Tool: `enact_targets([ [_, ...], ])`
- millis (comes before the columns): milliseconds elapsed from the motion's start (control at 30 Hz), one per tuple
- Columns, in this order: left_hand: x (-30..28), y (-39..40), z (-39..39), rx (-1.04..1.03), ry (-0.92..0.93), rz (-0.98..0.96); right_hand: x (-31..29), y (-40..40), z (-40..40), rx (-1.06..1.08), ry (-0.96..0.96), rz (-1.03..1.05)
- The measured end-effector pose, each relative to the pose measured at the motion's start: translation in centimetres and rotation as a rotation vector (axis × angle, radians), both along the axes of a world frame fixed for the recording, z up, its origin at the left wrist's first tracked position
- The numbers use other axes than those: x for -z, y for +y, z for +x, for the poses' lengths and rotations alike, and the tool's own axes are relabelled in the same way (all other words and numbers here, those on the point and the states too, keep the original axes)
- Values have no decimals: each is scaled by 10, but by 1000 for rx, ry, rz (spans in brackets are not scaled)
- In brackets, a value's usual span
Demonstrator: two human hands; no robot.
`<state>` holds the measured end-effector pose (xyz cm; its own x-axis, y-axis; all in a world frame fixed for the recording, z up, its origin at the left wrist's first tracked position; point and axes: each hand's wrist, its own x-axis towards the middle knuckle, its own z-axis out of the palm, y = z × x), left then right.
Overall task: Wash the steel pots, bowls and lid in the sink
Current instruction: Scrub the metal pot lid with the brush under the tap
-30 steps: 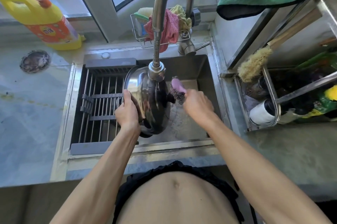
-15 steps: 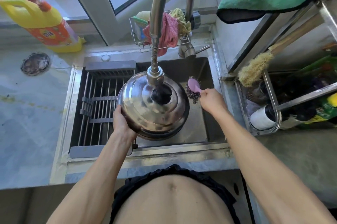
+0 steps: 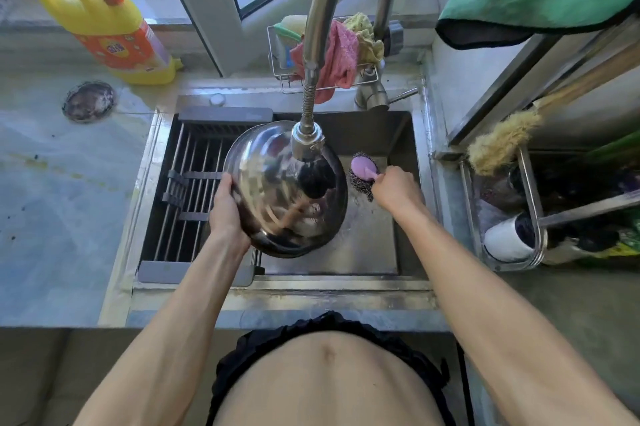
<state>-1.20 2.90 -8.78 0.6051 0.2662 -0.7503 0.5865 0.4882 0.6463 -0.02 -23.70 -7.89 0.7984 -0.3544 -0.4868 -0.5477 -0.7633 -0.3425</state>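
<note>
A domed steel lid [image 3: 273,190] with a black knob faces up over the sink [image 3: 367,245], right under the faucet head [image 3: 306,145]. My left hand [image 3: 225,207] grips the lid's left rim. To the lid's right, my right hand [image 3: 394,188] holds a pink-handled steel-wool scrubber [image 3: 362,174], a short gap away from the lid. No pots or bowls are in view.
A drying rack [image 3: 194,197] covers the sink's left half. A yellow detergent bottle [image 3: 110,34] and a round drain cover [image 3: 89,101] sit on the left counter. A wire caddy with cloths [image 3: 332,51] stands behind the faucet. On the right is a steel shelf [image 3: 533,217] with bottles and a brush.
The lid has turned from on edge to dome-up and shifted under the faucet. My right hand with the scrubber has drawn away to the right.
</note>
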Motion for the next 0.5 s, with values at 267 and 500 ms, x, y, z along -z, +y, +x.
enact_targets([
  [267,-20,-52,22,195,48,252,-26,-11,50,-66,34,-70],
  [500,-15,-69,33,276,87,315,-39,-9,94,0,-46,22],
])
